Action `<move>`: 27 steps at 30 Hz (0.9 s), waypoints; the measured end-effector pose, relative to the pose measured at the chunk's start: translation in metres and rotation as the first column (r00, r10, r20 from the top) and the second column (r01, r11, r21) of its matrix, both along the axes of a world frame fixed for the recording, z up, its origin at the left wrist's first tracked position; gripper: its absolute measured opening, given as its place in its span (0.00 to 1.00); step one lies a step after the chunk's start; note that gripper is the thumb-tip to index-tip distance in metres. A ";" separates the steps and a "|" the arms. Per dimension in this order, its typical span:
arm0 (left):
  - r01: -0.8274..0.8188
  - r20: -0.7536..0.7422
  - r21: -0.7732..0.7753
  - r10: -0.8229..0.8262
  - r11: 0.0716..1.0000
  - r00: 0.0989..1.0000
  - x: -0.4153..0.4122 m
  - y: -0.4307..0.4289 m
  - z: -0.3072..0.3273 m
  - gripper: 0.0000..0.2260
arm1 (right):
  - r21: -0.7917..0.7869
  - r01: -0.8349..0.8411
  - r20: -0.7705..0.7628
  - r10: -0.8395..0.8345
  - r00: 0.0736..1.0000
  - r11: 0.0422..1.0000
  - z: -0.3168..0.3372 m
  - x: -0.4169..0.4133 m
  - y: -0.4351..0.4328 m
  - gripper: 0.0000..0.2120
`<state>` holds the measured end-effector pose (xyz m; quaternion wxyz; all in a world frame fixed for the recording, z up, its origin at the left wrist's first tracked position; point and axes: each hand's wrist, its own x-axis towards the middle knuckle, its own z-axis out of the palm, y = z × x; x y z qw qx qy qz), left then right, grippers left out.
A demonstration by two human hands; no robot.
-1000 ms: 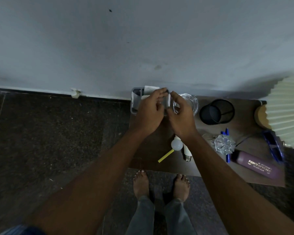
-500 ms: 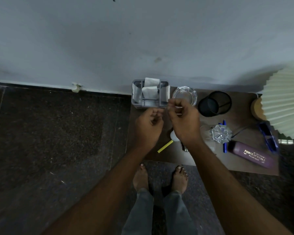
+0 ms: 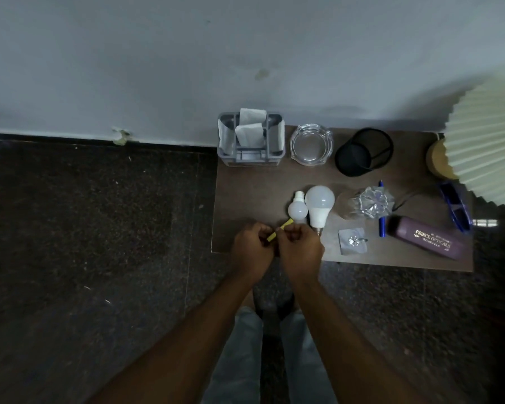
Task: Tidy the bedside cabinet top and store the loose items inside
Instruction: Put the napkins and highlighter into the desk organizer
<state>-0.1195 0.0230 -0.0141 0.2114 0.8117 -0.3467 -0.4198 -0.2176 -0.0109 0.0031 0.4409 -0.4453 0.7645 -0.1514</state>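
Brown cabinet top (image 3: pixel 245 193) against a grey wall, clutter everywhere.
Both fists curl by the front edge, my left hand (image 3: pixel 252 247) and right hand (image 3: pixel 301 247) pinching a yellow strip (image 3: pixel 279 229); two bulbs (image 3: pixel 311 205) at one o'clock, glasses case (image 3: pixel 429 237) at three o'clock, nothing visibly stored inside yet.

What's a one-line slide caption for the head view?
Both hands, left and right, pinch a yellow strip over the cabinet top, beside two bulbs.

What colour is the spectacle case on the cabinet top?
Purple with gold lettering, the spectacle case shows in the head view.
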 end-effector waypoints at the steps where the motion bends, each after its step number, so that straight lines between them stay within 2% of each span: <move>1: 0.016 0.013 -0.007 -0.015 1.000 1.000 -0.001 0.002 -0.002 0.05 | 0.024 0.026 -0.016 -0.025 1.000 0.999 -0.003 0.000 0.002 0.07; 11: 0.149 0.144 0.016 -0.149 0.989 0.978 0.006 -0.004 -0.016 0.05 | 0.157 0.167 -0.090 -0.155 0.984 0.973 -0.027 0.007 -0.010 0.14; 17: 0.214 0.192 -0.010 -0.209 0.977 0.959 0.011 0.007 -0.020 0.03 | 0.176 0.145 -0.141 -0.120 0.983 0.974 -0.029 0.008 -0.011 0.12; 21: 0.180 0.083 -0.049 -0.175 0.982 0.981 0.016 0.016 -0.021 0.04 | 0.162 0.084 -0.072 -0.073 0.995 0.983 -0.024 0.008 -0.005 0.08; 27: 0.052 -0.121 -0.089 -0.063 0.995 0.991 0.030 0.015 -0.009 0.07 | -0.032 -0.057 0.109 0.060 0.992 0.998 -0.003 0.018 -0.008 0.06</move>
